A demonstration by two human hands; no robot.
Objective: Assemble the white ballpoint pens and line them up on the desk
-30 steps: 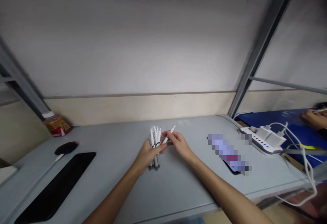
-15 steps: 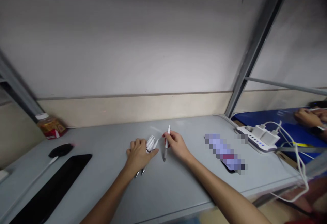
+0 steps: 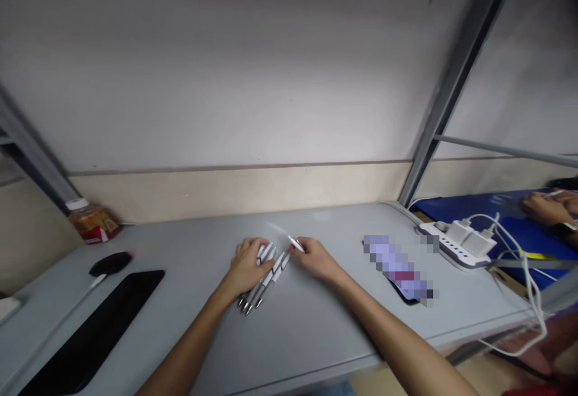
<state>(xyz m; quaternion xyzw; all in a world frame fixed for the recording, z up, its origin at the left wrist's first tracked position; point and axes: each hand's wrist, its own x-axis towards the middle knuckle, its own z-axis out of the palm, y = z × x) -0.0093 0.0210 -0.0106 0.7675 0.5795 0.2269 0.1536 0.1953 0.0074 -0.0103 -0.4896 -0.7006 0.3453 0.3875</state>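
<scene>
Several white pens (image 3: pixel 264 278) lie side by side on the grey desk (image 3: pixel 316 324), tips pointing toward me and to the left. My left hand (image 3: pixel 246 266) rests on top of the bundle with its fingers curled over the pens, pressing them flat. My right hand (image 3: pixel 316 259) is just to the right of them, fingers pinched round the top end of one white pen (image 3: pixel 295 243) that lies against the row.
A black keyboard (image 3: pixel 90 333) and black mouse (image 3: pixel 111 262) sit at the left, with a capped bottle (image 3: pixel 93 221) behind them. A phone (image 3: pixel 400 269) lies to the right, then a white power strip (image 3: pixel 456 242) with cables. Another person's hands (image 3: pixel 548 206) rest on blue cloth far right.
My left hand has lowered the bundle from upright to flat on the desk. My right hand has brought the single pen down beside the others.
</scene>
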